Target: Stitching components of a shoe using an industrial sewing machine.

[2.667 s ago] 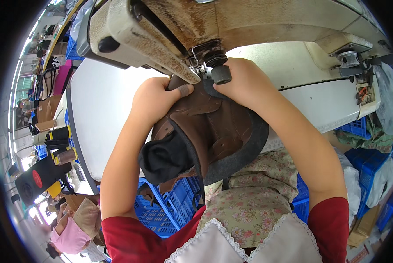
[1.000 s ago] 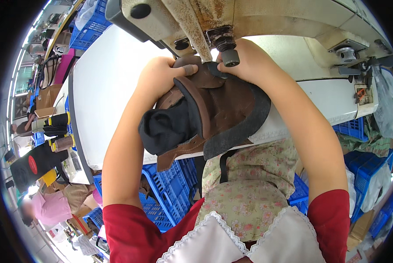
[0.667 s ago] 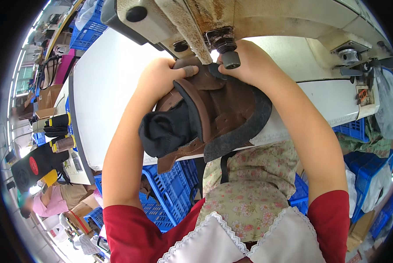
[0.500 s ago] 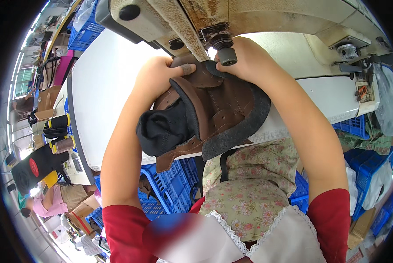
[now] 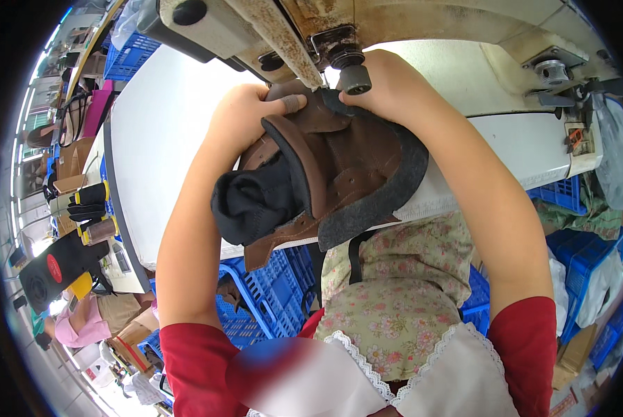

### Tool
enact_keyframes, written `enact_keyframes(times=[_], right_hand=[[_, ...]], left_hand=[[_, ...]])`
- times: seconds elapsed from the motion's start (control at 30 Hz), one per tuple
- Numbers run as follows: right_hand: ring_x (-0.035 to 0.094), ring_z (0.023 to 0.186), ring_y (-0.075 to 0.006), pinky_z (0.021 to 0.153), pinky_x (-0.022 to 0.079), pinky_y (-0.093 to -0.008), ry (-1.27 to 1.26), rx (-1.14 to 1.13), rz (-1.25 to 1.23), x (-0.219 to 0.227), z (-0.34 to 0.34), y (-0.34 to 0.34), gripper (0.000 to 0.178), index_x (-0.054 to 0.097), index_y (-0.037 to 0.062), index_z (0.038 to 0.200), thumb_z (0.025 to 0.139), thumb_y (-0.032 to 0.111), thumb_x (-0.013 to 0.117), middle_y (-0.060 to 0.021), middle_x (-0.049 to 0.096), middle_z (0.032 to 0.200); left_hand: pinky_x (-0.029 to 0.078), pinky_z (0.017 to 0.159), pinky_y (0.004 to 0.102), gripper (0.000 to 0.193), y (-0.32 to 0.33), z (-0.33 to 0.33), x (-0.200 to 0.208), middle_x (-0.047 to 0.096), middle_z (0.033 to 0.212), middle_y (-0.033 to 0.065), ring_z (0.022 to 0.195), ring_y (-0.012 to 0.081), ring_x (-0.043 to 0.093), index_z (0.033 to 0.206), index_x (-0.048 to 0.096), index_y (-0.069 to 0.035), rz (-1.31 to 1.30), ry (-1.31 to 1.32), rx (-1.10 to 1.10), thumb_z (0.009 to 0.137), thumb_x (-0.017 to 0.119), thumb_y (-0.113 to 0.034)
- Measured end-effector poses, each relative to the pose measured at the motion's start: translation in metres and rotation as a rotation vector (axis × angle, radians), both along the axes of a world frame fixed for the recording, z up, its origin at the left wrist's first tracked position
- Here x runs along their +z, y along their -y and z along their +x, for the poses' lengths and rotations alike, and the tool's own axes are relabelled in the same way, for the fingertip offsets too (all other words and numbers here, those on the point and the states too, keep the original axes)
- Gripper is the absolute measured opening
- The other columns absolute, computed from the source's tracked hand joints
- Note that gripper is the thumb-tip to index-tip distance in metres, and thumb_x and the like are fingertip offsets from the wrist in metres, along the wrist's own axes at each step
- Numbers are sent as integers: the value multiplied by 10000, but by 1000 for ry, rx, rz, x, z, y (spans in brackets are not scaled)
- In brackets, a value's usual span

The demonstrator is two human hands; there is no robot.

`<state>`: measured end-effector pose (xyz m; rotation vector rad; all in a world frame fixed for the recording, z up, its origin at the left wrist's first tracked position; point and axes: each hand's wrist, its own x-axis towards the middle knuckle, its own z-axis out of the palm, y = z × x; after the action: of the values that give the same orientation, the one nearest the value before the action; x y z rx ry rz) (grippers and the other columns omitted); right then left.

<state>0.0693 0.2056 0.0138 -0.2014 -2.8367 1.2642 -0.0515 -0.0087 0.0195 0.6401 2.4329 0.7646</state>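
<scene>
A brown leather shoe upper with a dark fuzzy edge and a black cloth lining lies at the front of a white sewing table. Its far end sits under the head of a worn beige sewing machine, close to the needle area. My left hand grips the upper's left side, thumb pressed on the leather and wrapped with a greyish band. On the other side, my right hand pinches the dark edge beside the machine's round knob. The machine and my hands hide most fingertips.
Blue plastic crates stand below the table's front edge, with another crate at the right holding plastic bags. Thread spools stand on a bench at the left. A person in pink is farther off at the left.
The shoe upper has shifted slightly left and away from me, and its folds have opened a little. Both hands keep their hold and move slightly with it.
</scene>
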Motion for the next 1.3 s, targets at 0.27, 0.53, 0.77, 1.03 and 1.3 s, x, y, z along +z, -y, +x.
enact_keyframes(times=[0.27, 0.53, 0.77, 1.03, 1.3], right_hand=[[678, 750, -268, 700, 530, -377, -24, -86, 24, 4, 3, 5, 130, 722, 92, 791, 680, 158, 718, -107, 697, 769], [641, 918, -394, 824, 501, -441, 82, -49, 30, 12, 3, 3, 503, 660, -37, 880, 691, 401, 823, -228, 659, 912], [665, 863, -336, 796, 507, -413, 28, -7, -32, 8, 4, 4, 344, 711, 37, 855, 698, 328, 805, -171, 688, 875], [666, 797, -303, 723, 515, -402, 5, -25, -25, 3, 11, 9, 168, 709, 81, 818, 696, 193, 737, -127, 686, 814], [672, 793, -292, 714, 535, -406, -19, -55, 16, 3, 11, 10, 125, 705, 98, 795, 685, 157, 717, -104, 688, 811]], left_hand=[[509, 583, 309, 432, -4, 10, 13, 684, 666, 77, 574, 156, 637, 814, 742, 16, -66, 30, 61, 768, 780, -412], [510, 585, 310, 438, -5, 8, 12, 688, 672, 80, 577, 160, 640, 824, 746, 16, -43, 22, 48, 763, 780, -417], [518, 600, 321, 476, -5, 9, 15, 684, 662, 92, 591, 179, 653, 802, 742, 15, -123, 9, 48, 747, 779, -456], [505, 588, 351, 541, 0, 21, 17, 651, 613, 103, 560, 207, 631, 774, 736, 14, -207, -101, 29, 741, 761, -525], [495, 585, 346, 550, -2, 23, 20, 646, 608, 102, 556, 201, 620, 780, 738, 13, -200, -62, 50, 748, 763, -535]])
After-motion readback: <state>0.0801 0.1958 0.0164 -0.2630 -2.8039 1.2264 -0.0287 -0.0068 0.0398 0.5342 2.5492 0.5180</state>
